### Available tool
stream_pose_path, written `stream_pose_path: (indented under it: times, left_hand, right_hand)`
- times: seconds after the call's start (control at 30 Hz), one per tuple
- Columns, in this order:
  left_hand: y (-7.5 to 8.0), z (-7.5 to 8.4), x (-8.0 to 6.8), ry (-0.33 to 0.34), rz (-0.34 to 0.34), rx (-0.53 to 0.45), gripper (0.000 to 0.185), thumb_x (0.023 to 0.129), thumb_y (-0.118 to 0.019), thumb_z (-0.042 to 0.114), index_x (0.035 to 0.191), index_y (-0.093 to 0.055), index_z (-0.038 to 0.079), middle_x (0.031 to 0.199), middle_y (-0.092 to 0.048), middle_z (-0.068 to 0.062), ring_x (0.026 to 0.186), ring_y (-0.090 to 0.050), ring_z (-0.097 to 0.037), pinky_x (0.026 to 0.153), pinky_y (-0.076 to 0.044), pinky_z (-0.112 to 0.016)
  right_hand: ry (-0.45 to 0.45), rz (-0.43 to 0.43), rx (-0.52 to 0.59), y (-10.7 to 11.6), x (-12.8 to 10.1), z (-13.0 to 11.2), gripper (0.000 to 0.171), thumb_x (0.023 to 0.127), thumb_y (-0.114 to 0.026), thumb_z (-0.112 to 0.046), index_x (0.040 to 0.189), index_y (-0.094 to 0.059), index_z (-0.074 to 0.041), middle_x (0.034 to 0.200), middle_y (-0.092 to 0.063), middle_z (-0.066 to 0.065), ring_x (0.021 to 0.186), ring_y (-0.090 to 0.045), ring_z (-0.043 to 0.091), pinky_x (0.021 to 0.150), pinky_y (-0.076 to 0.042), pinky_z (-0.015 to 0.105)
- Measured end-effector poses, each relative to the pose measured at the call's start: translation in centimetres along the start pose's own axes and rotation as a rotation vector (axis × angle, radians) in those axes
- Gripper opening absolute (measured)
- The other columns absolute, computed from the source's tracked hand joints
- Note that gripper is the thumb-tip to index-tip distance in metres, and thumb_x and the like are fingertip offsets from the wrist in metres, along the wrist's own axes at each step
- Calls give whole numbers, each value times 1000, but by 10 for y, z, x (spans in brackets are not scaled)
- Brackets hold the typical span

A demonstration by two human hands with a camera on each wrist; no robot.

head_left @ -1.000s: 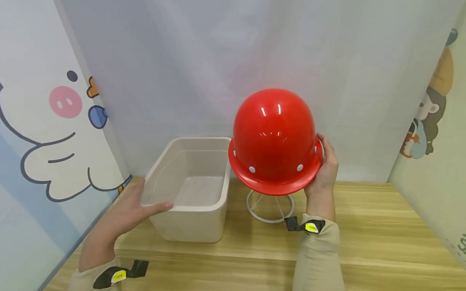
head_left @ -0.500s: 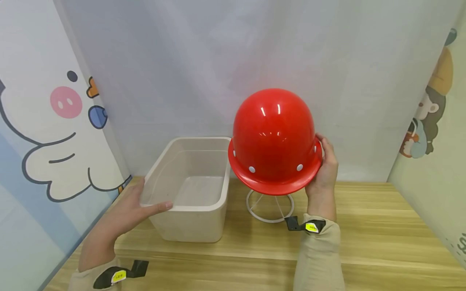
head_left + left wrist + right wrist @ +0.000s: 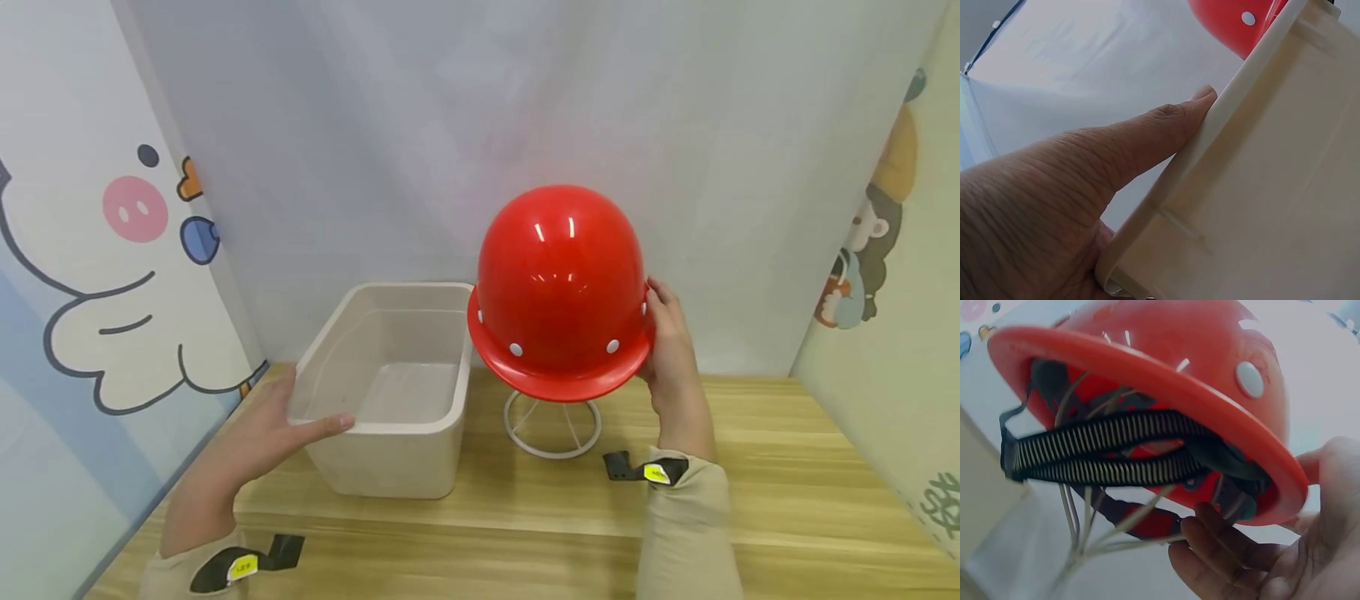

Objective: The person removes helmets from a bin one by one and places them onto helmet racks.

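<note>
A red hard hat [image 3: 561, 283] sits atop a white wire stand [image 3: 552, 454], of which the ring base shows below the brim. My right hand [image 3: 672, 362] holds the hat's brim at its right side. In the right wrist view, the fingers [image 3: 1229, 550] curl under the brim, near the hat's inner straps [image 3: 1110, 447]. My left hand [image 3: 258, 433] grips the near left corner of a beige plastic bin [image 3: 412, 462]. Its thumb [image 3: 1166, 128] lies along the rim; the other fingers are mostly hidden behind the corner.
The bin and stand rest side by side on a wood-grain table [image 3: 780, 483]. A pale curtain [image 3: 360, 167] hangs behind, with cartoon-printed panels at the left [image 3: 82, 275] and right [image 3: 900, 383].
My right wrist and forearm have shifted to the right, and the hand has turned so that it now overlaps the brim's edge. The left hand and bin stay put.
</note>
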State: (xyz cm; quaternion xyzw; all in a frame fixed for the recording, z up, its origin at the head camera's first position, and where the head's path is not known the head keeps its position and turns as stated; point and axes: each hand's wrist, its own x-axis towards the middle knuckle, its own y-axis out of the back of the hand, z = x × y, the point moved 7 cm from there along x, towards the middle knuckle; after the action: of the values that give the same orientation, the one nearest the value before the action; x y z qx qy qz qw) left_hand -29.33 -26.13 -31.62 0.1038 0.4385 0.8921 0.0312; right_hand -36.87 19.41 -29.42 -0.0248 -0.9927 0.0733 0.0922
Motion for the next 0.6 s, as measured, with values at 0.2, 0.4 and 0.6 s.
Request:
stream_pose_path:
  times: [0.2, 0.4, 0.6]
  left_hand:
    - [0, -1, 0, 1, 20, 50, 93, 82, -67, 60, 148, -28, 8, 130, -52, -14, 109, -57, -29, 90, -48, -49]
    - [1, 0, -2, -2, 42, 118, 94, 83, -63, 63, 150, -27, 8, 137, -39, -17, 110, -51, -30, 91, -45, -53]
    - [8, 11, -7, -24, 92, 215, 94, 84, -60, 65, 150, -29, 6, 144, -35, -21, 113, -50, -36, 91, -44, -62]
  right_hand:
    - [-37, -26, -183, 17, -4, 3, 70, 96, -34, -64, 154, -10, -33, 119, -62, -6, 95, -66, 8, 73, -59, 27]
    - [-111, -73, -337, 37, -7, 15, 84, 93, -22, -72, 156, 1, -20, 125, -63, 8, 106, -65, 18, 87, -57, 36]
    - [-83, -149, -558, 51, -13, 23, 87, 94, -8, -70, 155, -16, -9, 154, -33, 23, 141, -33, 42, 111, -31, 62]
